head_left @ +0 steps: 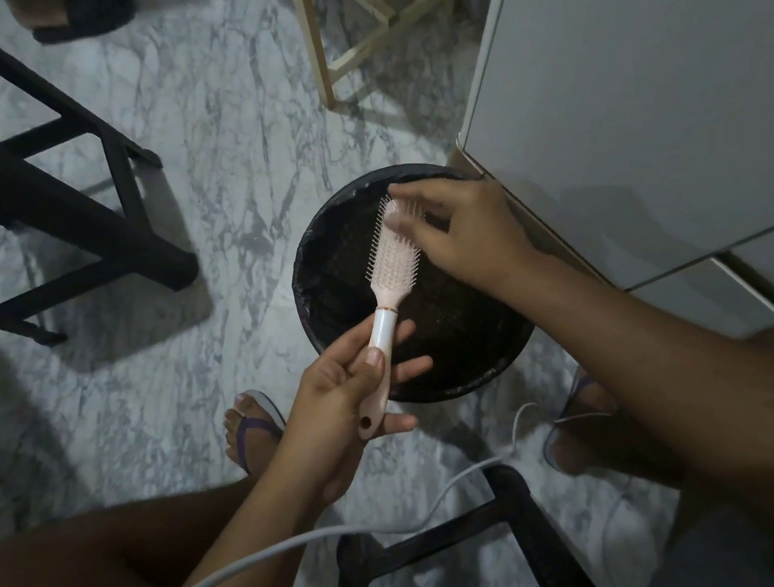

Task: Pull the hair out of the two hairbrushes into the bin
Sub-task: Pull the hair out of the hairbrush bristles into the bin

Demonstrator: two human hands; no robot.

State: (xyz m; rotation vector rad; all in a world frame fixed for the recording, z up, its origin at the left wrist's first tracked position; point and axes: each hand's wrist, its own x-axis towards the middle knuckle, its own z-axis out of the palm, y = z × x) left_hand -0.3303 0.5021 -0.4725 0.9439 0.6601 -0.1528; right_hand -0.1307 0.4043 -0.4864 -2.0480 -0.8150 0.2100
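1. I cannot make out any hair in the bristles or inside the dark bin (452, 328); the light is too dim.
2. The right hand (461, 229) covers the far end of the hairbrush (390, 262), and its forearm hides the bin's right rim.
3. The left hand (341, 398) grips the handle, thumb on top, holding the hairbrush above the bin.
4. I see the right thumb and forefinger pinching the head's tip.

Pale pink brush (387, 262) with a white band on its handle, bristles facing up, held tilted over the bin (302, 256). The bin is round, black, dark-lined and open, directly beneath the brush head.
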